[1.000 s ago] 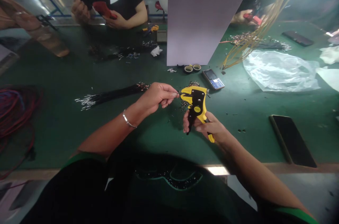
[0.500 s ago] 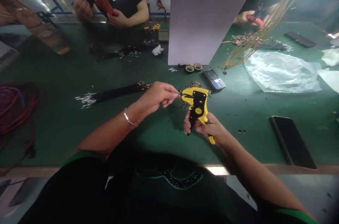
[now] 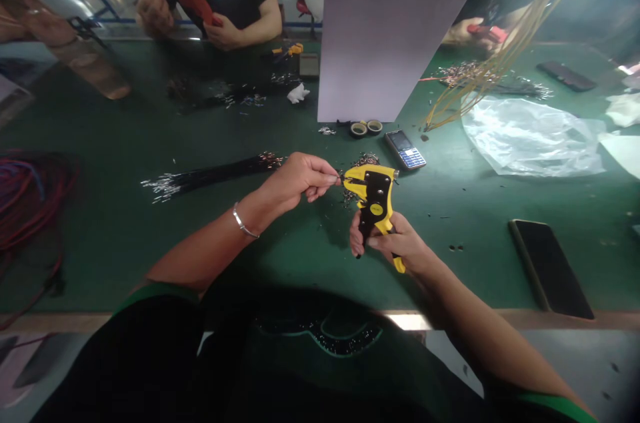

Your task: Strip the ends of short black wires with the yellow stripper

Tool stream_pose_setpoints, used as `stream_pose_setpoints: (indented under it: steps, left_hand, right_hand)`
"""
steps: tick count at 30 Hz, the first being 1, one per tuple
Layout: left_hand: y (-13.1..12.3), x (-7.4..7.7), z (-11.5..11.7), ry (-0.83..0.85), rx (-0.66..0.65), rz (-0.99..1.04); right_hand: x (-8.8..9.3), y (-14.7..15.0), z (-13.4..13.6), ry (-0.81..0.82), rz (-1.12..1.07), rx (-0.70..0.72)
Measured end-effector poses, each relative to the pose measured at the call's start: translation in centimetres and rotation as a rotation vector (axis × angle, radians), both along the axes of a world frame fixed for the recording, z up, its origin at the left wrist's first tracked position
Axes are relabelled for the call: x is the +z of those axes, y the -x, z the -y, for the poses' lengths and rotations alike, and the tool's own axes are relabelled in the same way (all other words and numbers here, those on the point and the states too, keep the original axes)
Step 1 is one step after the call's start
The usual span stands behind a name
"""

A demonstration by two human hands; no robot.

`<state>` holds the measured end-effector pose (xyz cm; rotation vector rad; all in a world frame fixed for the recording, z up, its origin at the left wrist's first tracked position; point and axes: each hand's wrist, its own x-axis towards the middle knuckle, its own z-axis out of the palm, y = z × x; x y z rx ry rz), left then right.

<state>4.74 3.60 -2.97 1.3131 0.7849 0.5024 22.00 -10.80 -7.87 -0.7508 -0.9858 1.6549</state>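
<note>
Two bare hands working over a green bench mat: left hand pinching a thin wire end, almost too fine to make out, between closed thumb and fingers, right at the head of a yellow-and-black automatic wire stripper; right hand gripping the stripper upright by its handles, fingers curled firmly around them. Wire clippings lying scattered just beside the stripper. A bundle of black wires with bare silver ends stretching out to the left of the left hand. A keypad phone and two tape rolls sitting beyond the stripper, a clear plastic bag lying further right, and a co-worker's hands working across the bench around a red tool.
</note>
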Motion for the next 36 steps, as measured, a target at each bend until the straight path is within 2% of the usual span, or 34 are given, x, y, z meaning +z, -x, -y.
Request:
stream_pose_setpoints:
  steps: [18,29,36]
  left_hand:
    - [-0.1,-0.1,-0.1,-0.002,0.002,-0.008]
    - [-0.3,-1.1,-0.6,-0.021,0.030,-0.061]
    - [-0.5,-1.7,-0.8,-0.042,0.006,-0.067]
  right_hand:
    - [-0.3,0.3,0.2,0.019,-0.017,-0.049]
    - [-1.1,1.1,0.2,0.060,0.072,-0.167]
    - [-1.6,1.4,0.1,0.081,0.135,-0.184]
